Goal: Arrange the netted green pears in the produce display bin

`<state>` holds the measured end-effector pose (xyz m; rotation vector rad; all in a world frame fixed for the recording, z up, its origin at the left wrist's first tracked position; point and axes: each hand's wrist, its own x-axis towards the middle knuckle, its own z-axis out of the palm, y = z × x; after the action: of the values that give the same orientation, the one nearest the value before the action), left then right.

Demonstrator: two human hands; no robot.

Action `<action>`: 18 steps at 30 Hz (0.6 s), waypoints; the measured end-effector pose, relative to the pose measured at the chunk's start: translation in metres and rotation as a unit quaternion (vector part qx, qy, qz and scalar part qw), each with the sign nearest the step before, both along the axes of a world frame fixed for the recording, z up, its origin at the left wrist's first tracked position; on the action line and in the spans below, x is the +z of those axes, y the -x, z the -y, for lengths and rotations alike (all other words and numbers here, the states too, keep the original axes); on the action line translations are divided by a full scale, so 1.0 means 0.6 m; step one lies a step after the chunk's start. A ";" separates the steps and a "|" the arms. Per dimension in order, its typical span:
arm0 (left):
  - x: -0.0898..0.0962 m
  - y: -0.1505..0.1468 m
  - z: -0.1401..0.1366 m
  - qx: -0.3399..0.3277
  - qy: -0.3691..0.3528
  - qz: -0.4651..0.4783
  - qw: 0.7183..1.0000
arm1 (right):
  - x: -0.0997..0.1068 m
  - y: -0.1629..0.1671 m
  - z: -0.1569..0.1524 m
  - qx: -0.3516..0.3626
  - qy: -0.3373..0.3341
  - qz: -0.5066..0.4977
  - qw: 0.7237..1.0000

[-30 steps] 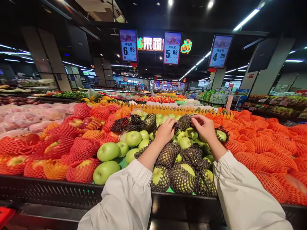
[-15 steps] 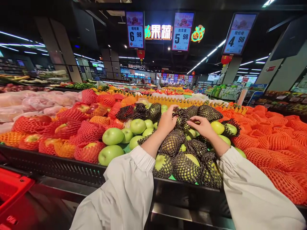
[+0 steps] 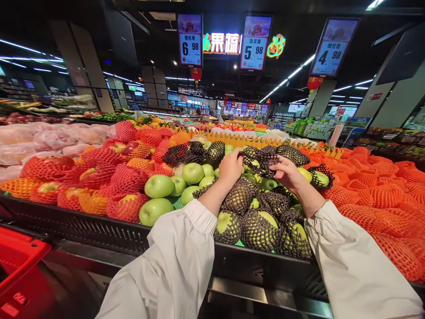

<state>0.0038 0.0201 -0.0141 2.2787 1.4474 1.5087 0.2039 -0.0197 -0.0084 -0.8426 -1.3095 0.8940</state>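
Both hands' fingers curl narrowly, pinching one black foam net sleeve point(image 3: 262, 158) stretched between left hand point(image 3: 230, 167) and right hand point(image 3: 288, 173), above netted green apples point(image 3: 259, 228).

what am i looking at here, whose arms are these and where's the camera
The camera is worn on a person's head and looks forward and down, so the two white-sleeved arms are that person's own. There is no machine. The left hand and the right hand each pinch a black foam net, stretching it between them above a fruit bin. A green apple shows through the net. In the bin lie bare green apples and netted apples; red-netted apples are on the left, orange nets on the right. Price signs hang overhead.
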 end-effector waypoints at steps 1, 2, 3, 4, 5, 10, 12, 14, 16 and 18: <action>0.001 0.001 0.002 0.013 -0.003 -0.005 1.000 | -0.002 -0.001 -0.003 -0.037 -0.018 0.039 0.998; 0.003 0.002 0.005 0.023 -0.003 -0.016 1.000 | -0.004 -0.003 -0.006 -0.095 -0.054 0.090 0.990; 0.007 0.005 0.008 0.030 -0.001 -0.036 0.999 | -0.005 -0.005 -0.008 -0.164 -0.099 0.143 0.971; 0.011 0.010 0.013 0.037 0.002 -0.061 0.997 | -0.005 -0.007 -0.009 -0.232 -0.147 0.190 0.943; 0.017 0.016 0.018 0.044 0.003 -0.088 0.995 | -0.005 -0.010 -0.010 -0.288 -0.191 0.223 0.911; 0.051 0.069 0.041 0.219 0.053 -0.089 0.970 | 0.001 -0.019 -0.006 -0.382 -0.267 0.215 0.858; 0.057 0.089 0.037 0.288 0.159 -0.043 0.943 | -0.001 -0.019 -0.007 -0.370 -0.260 0.220 0.864; 0.054 0.107 0.024 0.286 0.266 -0.024 0.920 | -0.004 -0.018 -0.009 -0.324 -0.243 0.239 0.883; 0.045 0.121 0.004 0.260 0.329 -0.026 0.908 | -0.008 -0.016 -0.011 -0.276 -0.211 0.253 0.903; 0.030 0.136 -0.017 0.235 0.316 0.007 0.919 | -0.010 -0.015 -0.011 -0.263 -0.189 0.264 0.909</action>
<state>-0.0777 0.0304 0.0042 1.6029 2.1828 0.8984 0.2130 -0.0134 -0.0143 -1.0909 -1.5368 -0.0345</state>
